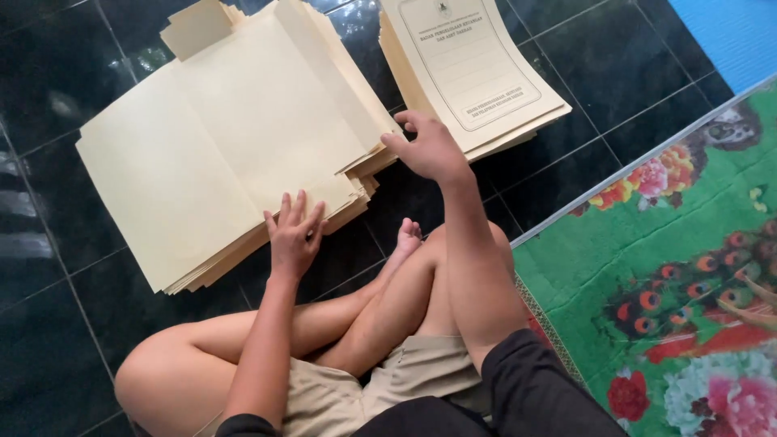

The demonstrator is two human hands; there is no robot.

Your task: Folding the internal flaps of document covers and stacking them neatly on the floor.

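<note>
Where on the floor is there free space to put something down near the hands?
Bare dark tile floor lies left of the open folder stack, and between the printed folder stack and the green mat. It is crowded where the left hand and right hand meet the stacks.

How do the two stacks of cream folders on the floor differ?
The near stack lies opened out flat, showing blank insides; the far stack is closed, its printed cover up. The near stack spreads wider, with flaps sticking out at its top; the far stack is narrower and partly cut off by the frame. The left hand rests on the near stack; the right hand is at the edge of the far stack. Both are cream card on dark tiles.
</note>
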